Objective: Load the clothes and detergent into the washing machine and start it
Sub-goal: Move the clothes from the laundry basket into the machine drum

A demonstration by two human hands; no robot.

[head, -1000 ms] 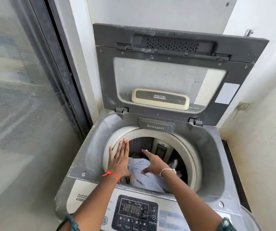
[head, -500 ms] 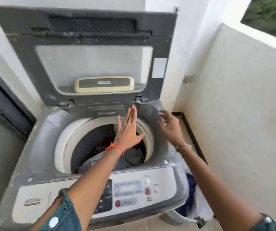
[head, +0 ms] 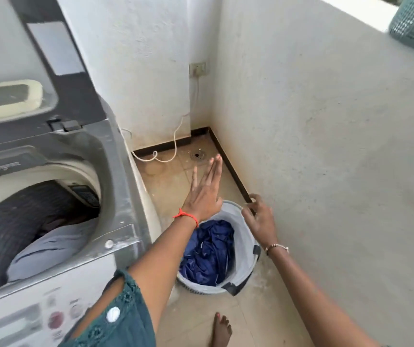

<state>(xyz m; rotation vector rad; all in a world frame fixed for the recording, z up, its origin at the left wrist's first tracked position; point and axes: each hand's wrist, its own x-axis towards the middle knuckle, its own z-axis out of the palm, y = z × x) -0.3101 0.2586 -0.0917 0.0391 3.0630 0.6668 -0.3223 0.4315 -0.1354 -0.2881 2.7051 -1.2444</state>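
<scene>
- Both hands are swinging away from the drum point(head: 38, 209), where they were pressing laundry a second ago, over to the basket point(head: 247, 269) on the floor right of the washer point(head: 123, 196).
- Blue cloth point(head: 208, 249) is lying bunched inside the basket, its long axis running from the near rim toward the far rim.
- Left hand point(head: 203, 194) is hovering flat above the far rim, fingers spread, holding nothing.
- Right hand point(head: 259, 219) is reaching just beyond the right rim, fingers loosely curled and empty.
- Gathering the whole bundle low, with both hands, is probably the best way to lift it clear.
- Pale laundry point(head: 51, 249) is already sitting in the drum, lid point(head: 58, 71) up.
</scene>
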